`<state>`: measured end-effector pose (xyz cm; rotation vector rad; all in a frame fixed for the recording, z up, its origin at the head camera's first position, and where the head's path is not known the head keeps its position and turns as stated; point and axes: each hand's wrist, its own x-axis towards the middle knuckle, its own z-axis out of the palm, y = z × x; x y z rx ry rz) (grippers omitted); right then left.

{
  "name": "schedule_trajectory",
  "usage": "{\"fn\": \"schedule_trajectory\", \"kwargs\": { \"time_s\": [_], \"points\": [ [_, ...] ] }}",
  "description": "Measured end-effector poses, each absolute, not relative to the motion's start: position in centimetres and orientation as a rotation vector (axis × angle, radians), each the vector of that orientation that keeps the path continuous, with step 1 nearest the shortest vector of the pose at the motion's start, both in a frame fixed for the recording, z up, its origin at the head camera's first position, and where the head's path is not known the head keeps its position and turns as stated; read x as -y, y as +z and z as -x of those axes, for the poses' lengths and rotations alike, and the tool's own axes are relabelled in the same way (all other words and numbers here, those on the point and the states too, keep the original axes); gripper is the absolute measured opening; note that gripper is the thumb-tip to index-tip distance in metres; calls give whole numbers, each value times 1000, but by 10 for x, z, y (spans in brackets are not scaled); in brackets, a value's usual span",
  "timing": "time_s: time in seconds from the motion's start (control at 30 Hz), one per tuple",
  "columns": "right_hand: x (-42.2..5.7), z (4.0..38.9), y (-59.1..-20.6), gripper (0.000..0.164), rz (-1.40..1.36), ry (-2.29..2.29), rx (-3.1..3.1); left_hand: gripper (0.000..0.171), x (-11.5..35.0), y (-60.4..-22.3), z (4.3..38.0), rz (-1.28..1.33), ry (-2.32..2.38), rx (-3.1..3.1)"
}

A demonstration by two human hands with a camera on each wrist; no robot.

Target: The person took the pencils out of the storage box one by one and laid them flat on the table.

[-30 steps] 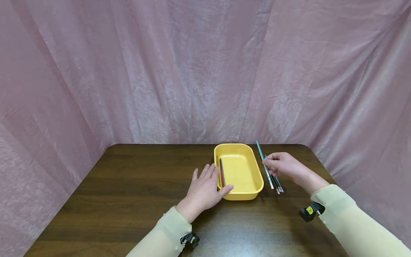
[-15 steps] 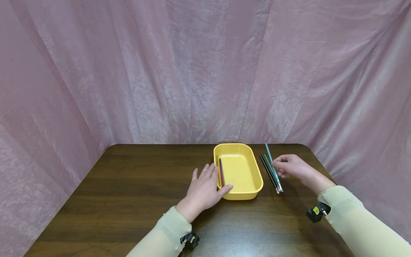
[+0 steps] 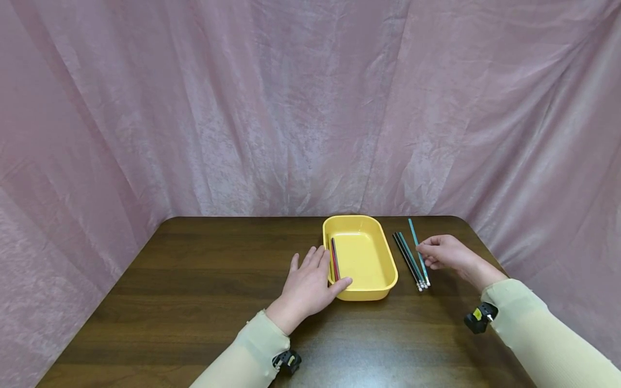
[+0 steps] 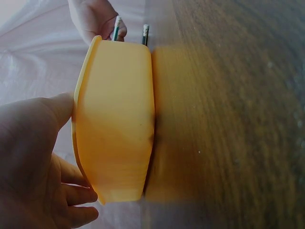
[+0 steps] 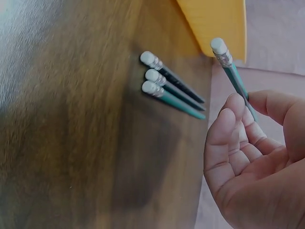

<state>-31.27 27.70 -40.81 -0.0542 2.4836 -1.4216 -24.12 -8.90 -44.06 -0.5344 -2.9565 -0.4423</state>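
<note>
My right hand (image 3: 446, 253) pinches a teal pencil (image 5: 233, 74) between thumb and fingertips, its white eraser end pointing towards me. In the right wrist view the pencil is raised off the table. Just left of it, three pencils (image 3: 408, 261), dark and teal with white erasers, lie side by side on the table. My left hand (image 3: 310, 283) rests with straight, spread fingers on the near-left rim of a yellow tray (image 3: 365, 296). Along the tray's left wall lie a few pencils (image 3: 336, 261), one of them red; the hand partly covers them.
The brown wooden table (image 3: 218, 280) has its far edge just behind the tray. A pink curtain (image 3: 310, 108) hangs behind and along both sides. Black wrist cameras sit under both sleeves.
My right hand has moved to the right with the teal pencil, from over the other pencils to their right side. Those three now show uncovered. The left hand and tray stay put.
</note>
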Motion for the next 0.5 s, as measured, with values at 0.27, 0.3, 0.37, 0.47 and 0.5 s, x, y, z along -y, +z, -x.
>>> {"fn": "schedule_trajectory", "kwargs": {
  "time_s": [0.27,0.3,0.37,0.47,0.5],
  "points": [
    [-285,316,-421,25,32,-1472,-2439,97,89,-441,241,527,-436,2967],
    [-286,316,-423,24,27,-1471,-2436,97,89,-442,241,526,-435,2969],
    [-287,317,-426,24,16,-1468,-2435,98,89,-441,241,525,-436,2974],
    [-289,319,-429,23,-14,-1464,-2437,97,89,-441,240,529,-440,2970],
    [-289,319,-429,23,-18,-1458,-2441,97,90,-441,240,531,-438,2969]
  ]
}}
